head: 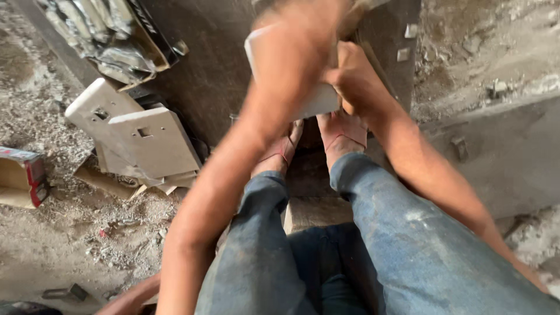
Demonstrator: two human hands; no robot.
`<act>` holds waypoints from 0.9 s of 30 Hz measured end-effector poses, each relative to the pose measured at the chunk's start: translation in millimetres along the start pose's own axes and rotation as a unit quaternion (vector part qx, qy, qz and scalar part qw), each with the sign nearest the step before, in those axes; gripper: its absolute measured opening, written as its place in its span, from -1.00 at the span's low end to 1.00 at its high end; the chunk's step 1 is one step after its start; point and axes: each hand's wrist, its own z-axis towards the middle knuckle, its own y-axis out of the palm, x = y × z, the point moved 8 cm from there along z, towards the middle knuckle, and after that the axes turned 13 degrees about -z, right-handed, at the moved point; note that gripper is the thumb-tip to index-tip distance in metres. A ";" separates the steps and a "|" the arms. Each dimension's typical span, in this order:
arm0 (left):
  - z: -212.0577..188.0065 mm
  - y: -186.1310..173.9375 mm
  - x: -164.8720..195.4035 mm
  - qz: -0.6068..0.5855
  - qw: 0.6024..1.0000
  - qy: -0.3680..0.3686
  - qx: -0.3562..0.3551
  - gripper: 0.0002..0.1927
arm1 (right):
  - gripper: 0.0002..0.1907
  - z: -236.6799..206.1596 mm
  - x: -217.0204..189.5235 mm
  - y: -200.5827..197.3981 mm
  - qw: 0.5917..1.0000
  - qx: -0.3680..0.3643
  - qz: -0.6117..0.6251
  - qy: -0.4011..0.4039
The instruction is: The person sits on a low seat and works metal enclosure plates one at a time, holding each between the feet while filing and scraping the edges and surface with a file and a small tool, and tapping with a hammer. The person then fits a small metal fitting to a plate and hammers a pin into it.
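Now | left hand (297, 46), right hand (353, 73) both grasping white plate (321, 99) | red-edged carton (23, 175) far left

Stacked pale plates (140, 137) and cardboard box (23, 177) left; open rubble floor (490, 52) right.

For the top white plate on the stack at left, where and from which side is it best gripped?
Probably by the long free edge of the top white plate, coming from the side toward the legs. It lies flat on the stack of plates, so only its overhanging edge seems to offer room for fingers underneath; the small square cut-out looks too small to hook.
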 end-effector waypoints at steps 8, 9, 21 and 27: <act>-109.2 -66.5 -2.8 -0.295 0.949 -0.076 0.084 -0.71 | -0.60 8.0 14.6 1.3 0.999 0.013 0.031 0.021; -113.5 -74.0 -20.1 -0.293 0.936 -0.144 0.136 -0.79 | -0.59 6.9 15.3 1.1 0.999 0.024 0.034 0.024; -113.5 -59.3 3.5 -0.250 0.966 -0.011 0.061 -0.74 | -0.62 3.6 11.1 -6.5 0.999 0.038 0.015 0.025; -159.7 -45.3 -84.0 -0.484 0.814 -0.244 0.210 -0.95 | -0.68 5.6 9.5 -3.8 0.999 0.037 -0.005 0.021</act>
